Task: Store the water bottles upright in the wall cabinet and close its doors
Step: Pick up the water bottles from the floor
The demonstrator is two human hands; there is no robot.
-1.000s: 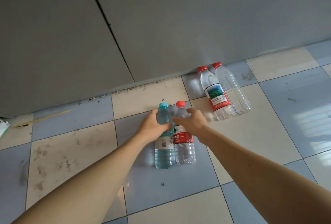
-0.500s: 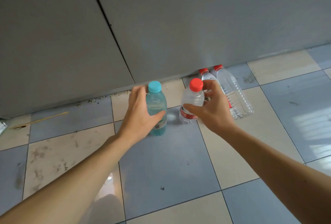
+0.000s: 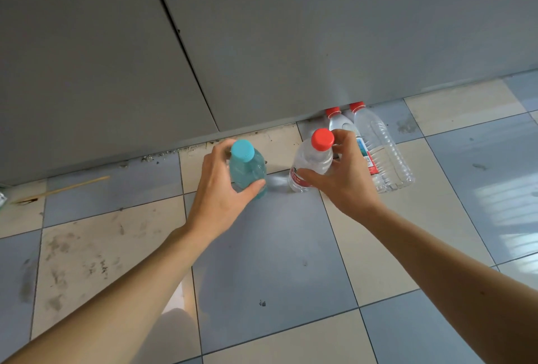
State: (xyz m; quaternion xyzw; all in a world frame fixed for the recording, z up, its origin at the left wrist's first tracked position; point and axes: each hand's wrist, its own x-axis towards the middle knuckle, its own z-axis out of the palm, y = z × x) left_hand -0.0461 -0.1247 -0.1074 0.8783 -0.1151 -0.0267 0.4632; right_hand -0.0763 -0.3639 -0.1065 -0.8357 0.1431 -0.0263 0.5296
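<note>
4 bottles total. Blue-cap bottle (image 3: pixel 248 170): teal-tinted, roughly upright, cap toward cam, gripped by left hand (image 3: pixel 219 192) above the floor. Red-cap bottle (image 3: pixel 313 160): clear w/ red label, roughly upright, held by right hand (image 3: pixel 339 177), just beside the blue one, not touching. 2 more red-cap bottles lying flat side by side on floor by the cabinet doors (image 3: pixel 291 43), doors closed: labelled bottle (image 3: pixel 342 125) partly hidden behind right hand, bare clear bottle (image 3: pixel 381 148).
</note>
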